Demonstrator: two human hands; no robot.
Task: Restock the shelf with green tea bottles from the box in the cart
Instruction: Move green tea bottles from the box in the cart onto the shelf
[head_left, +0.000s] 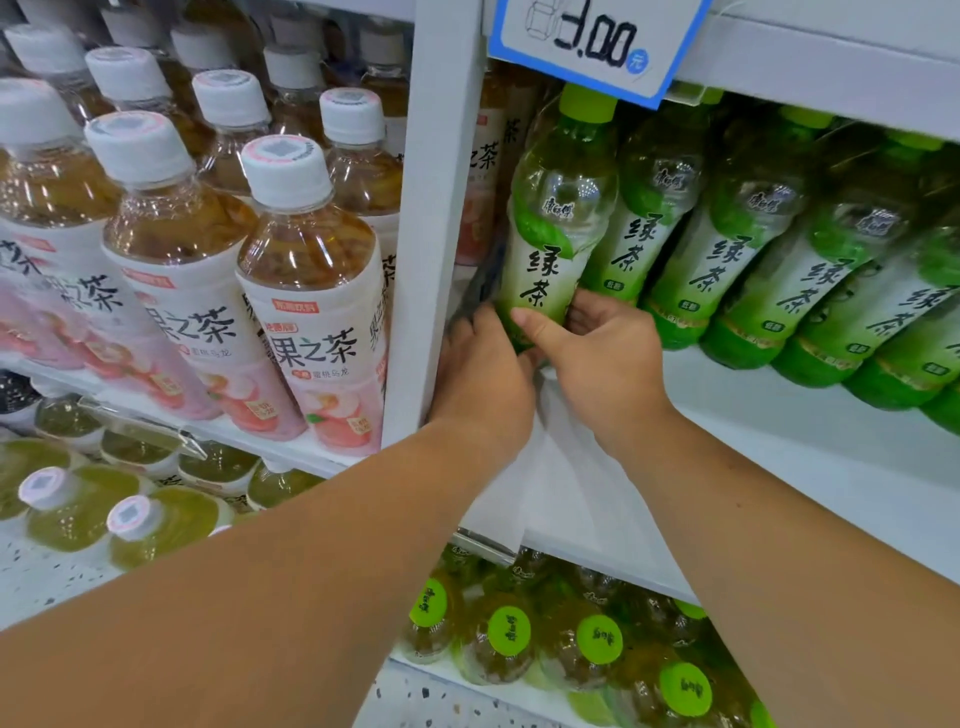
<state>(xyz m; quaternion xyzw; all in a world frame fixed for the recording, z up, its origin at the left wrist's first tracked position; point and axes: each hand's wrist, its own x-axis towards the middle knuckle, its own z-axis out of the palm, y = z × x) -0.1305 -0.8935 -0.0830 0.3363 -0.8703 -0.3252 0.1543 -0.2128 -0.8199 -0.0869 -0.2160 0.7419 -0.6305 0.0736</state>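
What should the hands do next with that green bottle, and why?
Probably push it back into line and let go. The left hand and right hand both hold the base of the green tea bottle, which is already at the left end of the row of green tea bottles, beside the white post.

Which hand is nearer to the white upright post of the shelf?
Left. The left hand sits right beside the post, at the base of the green tea bottle; the right hand holds the bottle from its far side.
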